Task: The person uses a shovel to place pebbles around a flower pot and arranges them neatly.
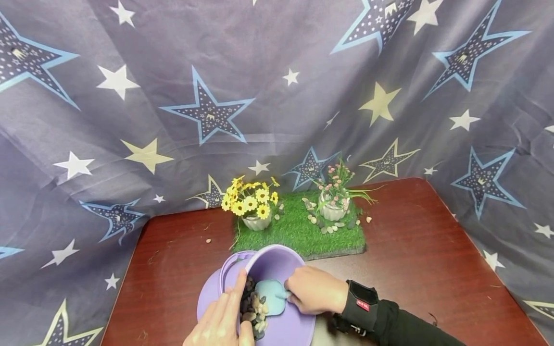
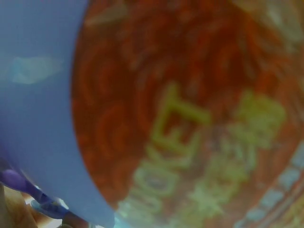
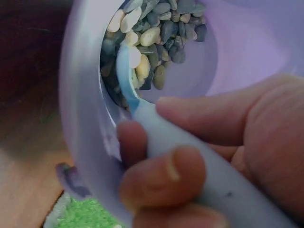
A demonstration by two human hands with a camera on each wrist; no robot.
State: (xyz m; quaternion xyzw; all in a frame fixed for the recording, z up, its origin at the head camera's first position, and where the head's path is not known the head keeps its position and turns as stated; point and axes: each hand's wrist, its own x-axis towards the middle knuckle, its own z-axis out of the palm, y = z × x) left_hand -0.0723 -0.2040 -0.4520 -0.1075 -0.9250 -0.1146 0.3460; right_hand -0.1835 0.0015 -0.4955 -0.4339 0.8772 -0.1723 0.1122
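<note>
A purple bucket (image 1: 294,331) lies tilted with its mouth facing me, and dark and pale pebbles (image 1: 255,307) are heaped inside along its left side. My right hand (image 1: 318,290) reaches into the mouth and grips the handle of a light blue toy shovel (image 1: 270,295). In the right wrist view the shovel's blade (image 3: 124,71) sits against the pebbles (image 3: 156,42). My left hand (image 1: 222,317) holds the bucket by its left rim, fingers along the wall and thumb near the pebbles. An orange surface with yellow lettering (image 2: 175,137) fills most of the blurred left wrist view.
Behind the bucket lies a green turf mat (image 1: 294,240) with a pot of yellow flowers (image 1: 251,199), a pot of pink flowers (image 1: 335,206) and several loose pebbles. A purple rounded piece (image 1: 207,298) shows at the bucket's left. Starry cloth (image 1: 268,86) hangs behind the red-brown table (image 1: 411,240).
</note>
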